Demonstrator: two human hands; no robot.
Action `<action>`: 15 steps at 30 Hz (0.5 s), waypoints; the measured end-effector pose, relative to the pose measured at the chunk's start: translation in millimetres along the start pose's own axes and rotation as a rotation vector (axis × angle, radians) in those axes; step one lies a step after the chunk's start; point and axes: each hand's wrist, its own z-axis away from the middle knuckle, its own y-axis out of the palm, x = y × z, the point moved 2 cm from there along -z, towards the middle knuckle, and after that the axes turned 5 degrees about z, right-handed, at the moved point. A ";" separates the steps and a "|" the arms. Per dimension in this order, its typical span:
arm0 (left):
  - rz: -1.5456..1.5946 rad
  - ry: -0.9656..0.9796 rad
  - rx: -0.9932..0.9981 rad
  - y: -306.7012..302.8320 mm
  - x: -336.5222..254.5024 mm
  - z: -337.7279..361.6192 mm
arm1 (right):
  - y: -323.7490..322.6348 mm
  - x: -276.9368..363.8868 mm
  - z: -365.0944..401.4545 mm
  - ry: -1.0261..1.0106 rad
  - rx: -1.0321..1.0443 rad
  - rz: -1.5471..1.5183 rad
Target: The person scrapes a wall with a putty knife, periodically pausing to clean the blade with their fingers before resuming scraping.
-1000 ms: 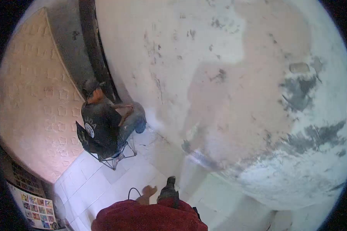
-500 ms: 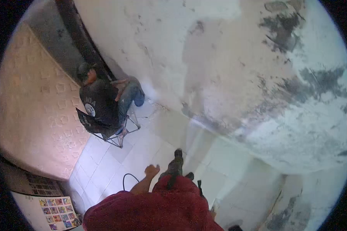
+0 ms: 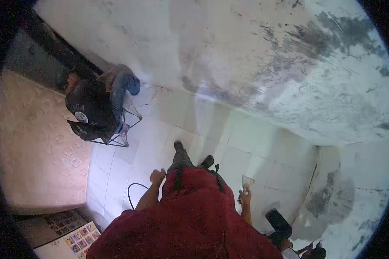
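My left hand (image 3: 157, 176) hangs at my left side above the tiled floor (image 3: 160, 129), its fingers curled in with no object visible in them. Close by, a black cable (image 3: 129, 192) makes a loop. On my other side, my right hand (image 3: 245, 197) grips a putty knife (image 3: 248, 181) with a broad, pale, flat blade. The blade points away from me over the tiles and touches nothing. My red shirt (image 3: 190, 216) fills the lower middle.
A seated person (image 3: 93, 103) in dark clothes is on a folding chair (image 3: 116, 140) at left. A patchy wall (image 3: 263, 56) runs along the far side. A mattress (image 3: 43, 146) stands at left. Lower right, a dark object (image 3: 278, 222) partly hides another person (image 3: 287, 247).
My view has turned to the right and down. The putty knife in my right hand has come fully into sight, and so has part of another person at lower right.
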 end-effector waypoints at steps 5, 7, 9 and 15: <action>-0.017 -0.043 0.084 56.5 84.3 -34.7 | -19.7 -59.7 22.2 0.058 0.051 0.178; 0.001 -0.079 0.099 33.7 63.9 -8.8 | -23.4 -92.8 19.2 0.053 0.087 0.263; 0.014 -0.120 0.116 19.7 45.0 -1.0 | -22.2 -104.2 14.5 0.041 0.116 0.309; 0.052 0.053 0.100 13.2 12.1 -4.5 | 0.8 -73.1 -27.1 -0.055 0.140 0.274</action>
